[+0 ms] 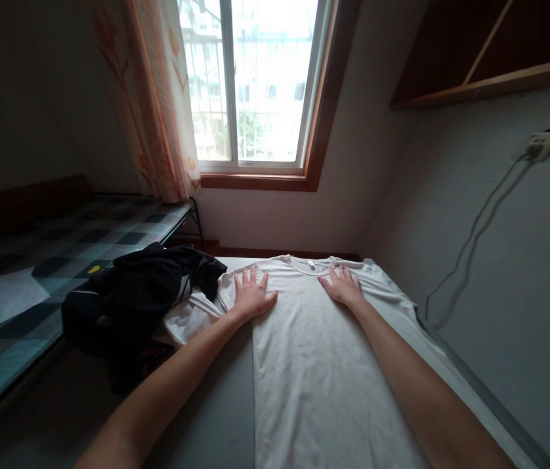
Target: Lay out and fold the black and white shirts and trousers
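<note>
A white T-shirt (314,352) lies spread on a light table (220,404), its collar at the far end. My left hand (254,296) rests flat with fingers spread on the shirt's left shoulder, near the sleeve. On the other side of the collar, my right hand (342,286) presses flat on the right shoulder, fingers apart. Neither hand grips anything. The shirt's right part reaches over toward the table's right edge.
Black clothing (133,293) and a white cloth (191,318) are heaped left of the shirt. Further left is a checkered bed (103,228) with a paper sheet (1,299). A wall with a hanging cable (472,231) bounds the right side; a window is ahead.
</note>
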### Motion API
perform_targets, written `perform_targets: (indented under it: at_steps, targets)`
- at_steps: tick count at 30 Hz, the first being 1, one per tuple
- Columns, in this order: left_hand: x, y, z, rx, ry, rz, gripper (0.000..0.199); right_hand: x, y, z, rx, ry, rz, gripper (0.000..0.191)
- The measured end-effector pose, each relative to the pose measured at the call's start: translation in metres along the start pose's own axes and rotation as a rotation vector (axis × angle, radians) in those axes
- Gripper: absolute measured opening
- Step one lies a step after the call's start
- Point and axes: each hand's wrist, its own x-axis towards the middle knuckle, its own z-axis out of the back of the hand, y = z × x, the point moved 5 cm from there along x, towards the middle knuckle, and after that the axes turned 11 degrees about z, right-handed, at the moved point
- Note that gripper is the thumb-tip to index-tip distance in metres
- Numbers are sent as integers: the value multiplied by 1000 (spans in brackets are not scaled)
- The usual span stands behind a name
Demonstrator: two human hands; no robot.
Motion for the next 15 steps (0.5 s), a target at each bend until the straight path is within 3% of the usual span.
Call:
perform_targets:
  at_steps: [15]
  targets:
    - [31,2,-4,29,74,13,83,20,-6,-2,-22,-35,-12,80]
